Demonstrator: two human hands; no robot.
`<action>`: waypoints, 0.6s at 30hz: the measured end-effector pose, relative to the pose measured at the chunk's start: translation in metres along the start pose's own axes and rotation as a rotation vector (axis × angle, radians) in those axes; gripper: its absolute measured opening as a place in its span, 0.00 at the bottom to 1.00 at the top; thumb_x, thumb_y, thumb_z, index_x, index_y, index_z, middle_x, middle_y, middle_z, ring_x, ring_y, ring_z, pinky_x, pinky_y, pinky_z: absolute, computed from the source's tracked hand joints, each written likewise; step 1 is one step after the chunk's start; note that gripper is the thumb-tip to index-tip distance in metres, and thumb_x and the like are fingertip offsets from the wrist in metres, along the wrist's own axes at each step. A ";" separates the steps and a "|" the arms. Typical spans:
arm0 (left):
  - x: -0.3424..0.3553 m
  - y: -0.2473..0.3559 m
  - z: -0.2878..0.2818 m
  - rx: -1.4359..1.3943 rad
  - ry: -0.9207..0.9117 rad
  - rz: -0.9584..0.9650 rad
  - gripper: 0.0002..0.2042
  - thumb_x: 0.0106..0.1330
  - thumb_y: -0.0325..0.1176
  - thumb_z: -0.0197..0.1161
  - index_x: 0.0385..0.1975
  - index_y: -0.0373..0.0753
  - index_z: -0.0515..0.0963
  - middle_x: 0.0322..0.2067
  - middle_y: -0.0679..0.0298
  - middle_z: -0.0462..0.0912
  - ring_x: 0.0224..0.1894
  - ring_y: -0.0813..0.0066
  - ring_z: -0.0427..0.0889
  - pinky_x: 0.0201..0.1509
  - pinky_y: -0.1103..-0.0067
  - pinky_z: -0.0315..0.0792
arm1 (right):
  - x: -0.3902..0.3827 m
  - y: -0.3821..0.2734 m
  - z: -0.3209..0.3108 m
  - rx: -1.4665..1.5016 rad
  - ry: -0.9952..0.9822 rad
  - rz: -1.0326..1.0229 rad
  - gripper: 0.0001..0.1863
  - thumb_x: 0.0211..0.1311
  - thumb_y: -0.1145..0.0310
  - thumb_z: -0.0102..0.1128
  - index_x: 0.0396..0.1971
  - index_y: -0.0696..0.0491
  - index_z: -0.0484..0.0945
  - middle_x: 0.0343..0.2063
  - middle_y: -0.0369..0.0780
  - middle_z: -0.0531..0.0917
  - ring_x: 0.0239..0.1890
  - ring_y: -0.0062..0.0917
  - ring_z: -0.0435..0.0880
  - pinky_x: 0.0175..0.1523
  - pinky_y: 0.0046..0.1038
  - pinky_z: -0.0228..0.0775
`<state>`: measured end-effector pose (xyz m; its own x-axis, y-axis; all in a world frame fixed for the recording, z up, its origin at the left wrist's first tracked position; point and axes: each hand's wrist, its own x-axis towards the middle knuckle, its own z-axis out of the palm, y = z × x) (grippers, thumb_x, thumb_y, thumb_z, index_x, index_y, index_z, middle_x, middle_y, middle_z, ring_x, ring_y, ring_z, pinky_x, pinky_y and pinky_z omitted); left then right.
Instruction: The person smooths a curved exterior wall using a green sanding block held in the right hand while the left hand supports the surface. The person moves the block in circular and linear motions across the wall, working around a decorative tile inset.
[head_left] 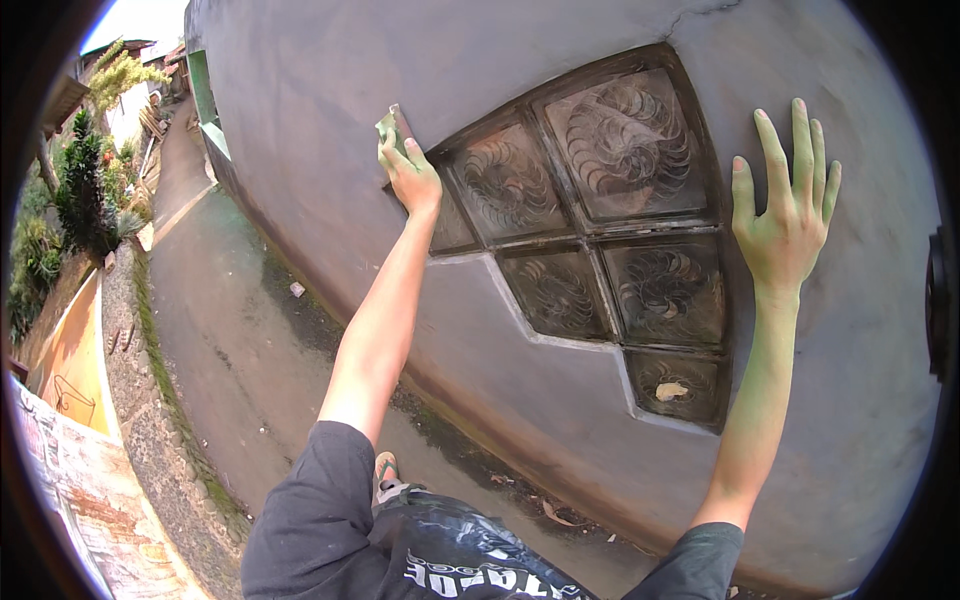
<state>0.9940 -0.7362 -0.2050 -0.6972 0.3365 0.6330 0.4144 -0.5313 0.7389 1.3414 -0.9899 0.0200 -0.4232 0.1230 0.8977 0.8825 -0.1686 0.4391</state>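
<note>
My left hand (412,182) is closed around a small flat pad (395,122), pale green with a brownish face, held against the grey wall (300,110) beside the upper left corner of a window. What the pad is made of I cannot make out. Flat on the wall at the window's right lies my right hand (787,215), fingers spread and holding nothing. Between both hands sits the stepped window of dark glass blocks (628,140) with swirl patterns, framed in brown. A pale yellowish patch (671,391) shows on its lowest block.
Below the wall runs a paved path (235,330), edged on the far left by a mossy stone kerb (165,380) and plants (85,185). My sandalled foot (386,466) stands near the wall's base. A green-framed opening (205,95) is farther along the wall; a dark object (937,305) is at the right rim.
</note>
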 end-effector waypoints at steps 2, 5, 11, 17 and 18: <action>0.001 -0.022 -0.011 0.038 -0.004 -0.131 0.22 0.80 0.38 0.55 0.69 0.39 0.64 0.70 0.41 0.67 0.69 0.35 0.70 0.69 0.53 0.68 | 0.000 -0.001 0.001 0.000 0.032 -0.019 0.25 0.71 0.53 0.65 0.67 0.29 0.79 0.75 0.30 0.71 0.77 0.31 0.69 0.79 0.54 0.58; 0.001 -0.003 -0.006 -0.014 0.014 -0.143 0.23 0.80 0.39 0.55 0.69 0.37 0.64 0.71 0.37 0.64 0.73 0.34 0.64 0.73 0.52 0.64 | 0.000 -0.001 0.003 -0.052 0.006 -0.019 0.25 0.71 0.54 0.65 0.67 0.31 0.78 0.75 0.30 0.71 0.77 0.32 0.69 0.79 0.55 0.58; -0.008 0.124 0.040 -0.175 -0.222 0.549 0.28 0.78 0.40 0.60 0.75 0.44 0.61 0.77 0.38 0.52 0.78 0.34 0.55 0.79 0.47 0.54 | 0.002 -0.001 0.004 -0.034 0.057 -0.073 0.25 0.74 0.56 0.62 0.69 0.33 0.77 0.76 0.33 0.71 0.78 0.33 0.68 0.79 0.53 0.58; 0.003 0.066 0.013 -0.023 -0.344 0.623 0.31 0.76 0.41 0.63 0.78 0.49 0.65 0.77 0.41 0.56 0.77 0.36 0.60 0.78 0.46 0.56 | 0.001 -0.008 0.003 -0.046 -0.001 -0.056 0.27 0.78 0.53 0.55 0.74 0.35 0.72 0.79 0.36 0.66 0.80 0.39 0.62 0.81 0.56 0.50; 0.008 0.039 0.003 -0.067 -0.301 0.539 0.33 0.76 0.42 0.62 0.79 0.53 0.62 0.78 0.43 0.56 0.78 0.38 0.58 0.79 0.47 0.55 | 0.001 -0.010 0.003 -0.066 -0.020 -0.064 0.27 0.79 0.53 0.54 0.75 0.35 0.71 0.79 0.37 0.65 0.81 0.40 0.61 0.81 0.56 0.49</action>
<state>1.0062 -0.7519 -0.1699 -0.2004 0.2063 0.9578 0.6180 -0.7320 0.2869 1.3334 -0.9850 0.0162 -0.4735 0.1552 0.8670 0.8381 -0.2235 0.4977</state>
